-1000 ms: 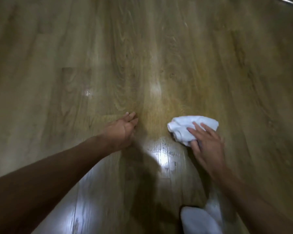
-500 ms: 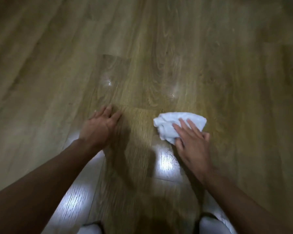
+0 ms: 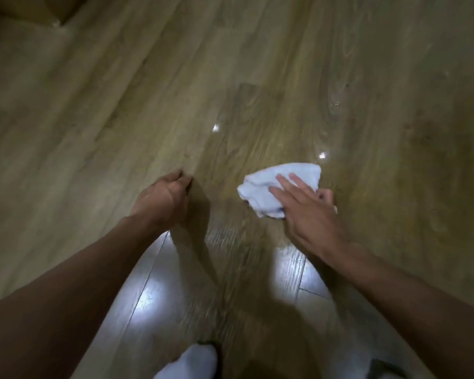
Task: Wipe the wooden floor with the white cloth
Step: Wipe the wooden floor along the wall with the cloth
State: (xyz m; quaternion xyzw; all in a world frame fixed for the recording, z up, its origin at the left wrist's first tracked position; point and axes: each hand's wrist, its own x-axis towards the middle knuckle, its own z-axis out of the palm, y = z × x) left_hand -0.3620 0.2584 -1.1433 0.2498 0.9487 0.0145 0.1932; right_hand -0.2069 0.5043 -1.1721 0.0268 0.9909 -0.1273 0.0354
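A crumpled white cloth lies on the wooden floor right of centre. My right hand presses flat on its near half with the fingers spread over it and the thumb at its right edge. My left hand rests on the bare boards to the left of the cloth, fingers curled down against the floor, holding nothing. A gap of floor lies between the two hands.
A white-socked foot shows at the bottom centre, and a darker shape at the bottom right. Bright light glare sits on the boards near me. A dark edge crosses the top left corner.
The view has swung, so the boards now run diagonally. My right hand stays pressed on the cloth. My left hand's fingers have curled from flat to bent.
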